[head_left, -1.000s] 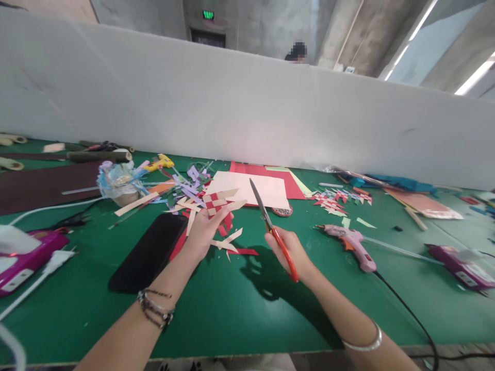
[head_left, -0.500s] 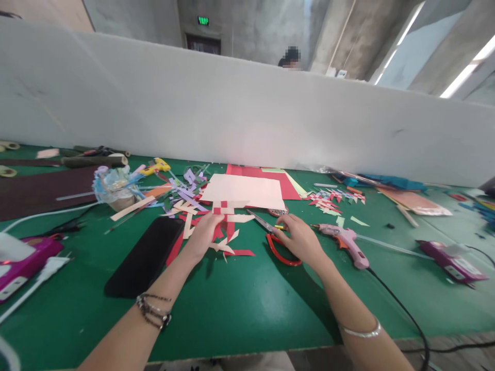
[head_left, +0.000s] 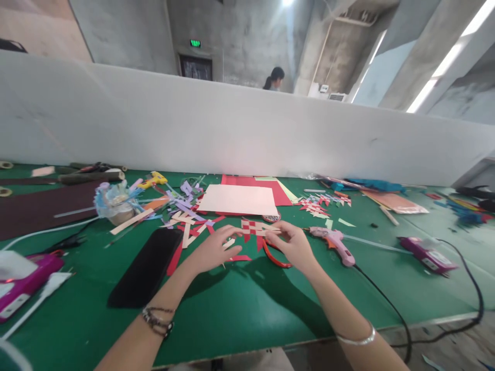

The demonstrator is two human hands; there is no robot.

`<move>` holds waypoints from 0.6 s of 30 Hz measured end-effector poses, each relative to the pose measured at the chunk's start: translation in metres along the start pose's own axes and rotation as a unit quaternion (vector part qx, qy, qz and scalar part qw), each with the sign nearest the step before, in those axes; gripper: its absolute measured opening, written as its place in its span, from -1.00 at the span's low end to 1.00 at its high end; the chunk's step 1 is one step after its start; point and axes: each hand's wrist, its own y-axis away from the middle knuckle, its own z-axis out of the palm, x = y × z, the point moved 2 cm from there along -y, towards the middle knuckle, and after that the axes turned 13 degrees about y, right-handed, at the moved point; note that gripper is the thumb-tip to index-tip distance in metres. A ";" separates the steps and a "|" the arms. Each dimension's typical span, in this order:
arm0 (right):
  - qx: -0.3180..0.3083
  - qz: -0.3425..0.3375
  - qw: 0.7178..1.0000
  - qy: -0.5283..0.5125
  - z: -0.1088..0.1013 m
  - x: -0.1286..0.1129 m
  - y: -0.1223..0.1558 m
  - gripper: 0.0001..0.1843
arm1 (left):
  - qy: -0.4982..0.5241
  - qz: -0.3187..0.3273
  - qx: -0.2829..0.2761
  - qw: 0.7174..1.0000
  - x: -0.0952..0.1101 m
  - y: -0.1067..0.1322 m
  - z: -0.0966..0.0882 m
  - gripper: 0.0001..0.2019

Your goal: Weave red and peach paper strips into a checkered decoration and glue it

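Observation:
A small woven piece of red and cream paper strips [head_left: 250,227] is held up off the table, its strip ends sticking out to the right and downward. My right hand [head_left: 296,246] pinches those right-hand ends between thumb and fingers. My left hand [head_left: 217,248] is at the piece's left side, thumb and fingers apart; whether a fingertip touches it I cannot tell. Below and behind my right hand lie scissors [head_left: 275,259] with red handles, their blades mostly hidden. Loose red and cream strips [head_left: 189,230] are scattered beyond my left hand.
A black phone [head_left: 145,268] lies left of my left forearm. Cream paper [head_left: 240,198] rests on red sheets [head_left: 284,193] farther back. A pink glue gun [head_left: 334,241] with a trailing cord is at right. A white partition [head_left: 232,129] closes the table's back.
The woven piece has gone from my left hand to my right, moving rightward. My left fingers have opened, and my right hand has come from above the scissors to the strips.

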 end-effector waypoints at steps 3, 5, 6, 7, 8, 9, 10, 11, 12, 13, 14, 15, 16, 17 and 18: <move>0.071 -0.068 0.991 0.090 -0.015 -0.002 0.012 -0.87 | -0.130 0.020 -0.084 0.988 -0.001 0.015 0.014 -0.41; 0.077 -0.132 0.977 0.151 -0.016 0.000 0.022 -0.88 | -0.183 0.040 -0.157 0.970 -0.004 0.029 0.027 -0.36; 0.068 -0.162 0.967 0.182 -0.014 0.001 0.027 -0.88 | -0.191 0.038 -0.183 0.964 -0.007 0.036 0.032 -0.35; 0.054 -0.187 0.958 0.212 -0.011 0.003 0.031 -0.86 | -0.197 0.032 -0.194 0.960 -0.009 0.042 0.034 -0.33; 0.039 -0.202 0.949 0.239 -0.007 0.005 0.035 -0.85 | -0.204 0.022 -0.197 0.959 -0.012 0.047 0.035 -0.33; 0.026 -0.210 0.941 0.264 -0.002 0.007 0.039 -0.83 | -0.208 0.020 -0.194 0.959 -0.015 0.050 0.034 -0.34; 0.014 -0.214 0.934 0.286 0.003 0.008 0.042 -0.81 | -0.213 0.022 -0.187 0.959 -0.018 0.052 0.032 -0.34; 0.005 -0.215 0.928 0.304 0.008 0.008 0.044 -0.80 | -0.219 0.026 -0.181 0.958 -0.020 0.053 0.029 -0.34; -0.003 -0.218 0.923 0.318 0.012 0.008 0.047 -0.78 | -0.225 0.030 -0.176 0.958 -0.023 0.053 0.025 -0.35; -0.010 -0.223 0.918 0.328 0.016 0.007 0.049 -0.77 | -0.233 0.029 -0.171 0.957 -0.027 0.053 0.021 -0.35; -0.015 -0.229 0.914 0.333 0.019 0.006 0.051 -0.76 | -0.242 0.023 -0.164 0.956 -0.031 0.052 0.017 -0.34; -0.020 -0.237 0.911 0.335 0.023 0.005 0.053 -0.76 | -0.253 0.012 -0.151 0.956 -0.036 0.050 0.013 -0.34; -0.028 -0.247 0.909 0.335 0.026 0.004 0.054 -0.76 | -0.265 -0.001 -0.132 0.955 -0.041 0.048 0.009 -0.34; -0.034 -0.260 0.904 0.337 0.029 0.003 0.056 -0.76 | -0.279 -0.014 -0.108 0.954 -0.045 0.045 0.004 -0.34; -0.039 -0.276 0.897 0.344 0.032 0.002 0.057 -0.76 | -0.293 -0.028 -0.078 0.952 -0.049 0.043 0.000 -0.35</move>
